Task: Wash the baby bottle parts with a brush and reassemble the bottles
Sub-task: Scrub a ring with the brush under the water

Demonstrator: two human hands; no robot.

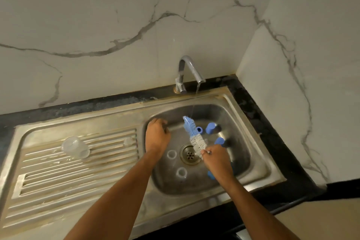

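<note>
Head: right hand [217, 159] gripping brush [194, 136]

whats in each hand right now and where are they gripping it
The right hand grips the bottle brush at the handle end, just below the bristles. The left hand is curled, but whether it holds anything cannot be told.

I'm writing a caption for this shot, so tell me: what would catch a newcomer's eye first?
First the blue-and-white bottle brush, held by the right hand over the drain of the steel sink, its tip near the thin stream from the tap. Next, the blue bottle parts at the basin's right side, and the left hand curled at the basin's left edge.
</note>
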